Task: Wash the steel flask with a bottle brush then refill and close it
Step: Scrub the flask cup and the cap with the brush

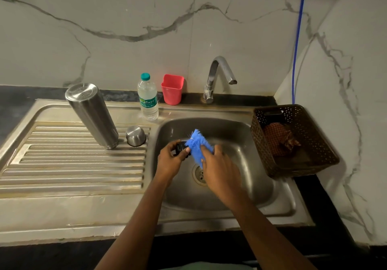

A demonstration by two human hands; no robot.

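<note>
over the sink basin (240,135), the person's two hands are meeting just above the drain (199,174). the left hand (170,154) is curling its fingers and thumb round a small black piece (181,147); what that piece is, i cannot tell from here. the right hand (217,165) is gripping the blue bottle brush (195,142), fingers wrapped over the lower bristles, and the bristle head is pointing up and away, touching the black piece. the brush handle is hiding under the hand.

the steel flask (92,114) is standing mouth down on the ribbed draining board (73,165) to the left of the basin, well apart from both hands. a small steel cap (136,136) is sitting upside down just beside its foot.

at the back rim a clear water bottle (148,98) with a teal lid is standing near a pink cup (172,89), and the tap (217,75) is arching over the basin with no water showing. on the dark surface to the right a brown perforated basket (310,135) is holding a checked cloth (278,137). a blue cord (298,39) is running down the marbled wall.
</note>
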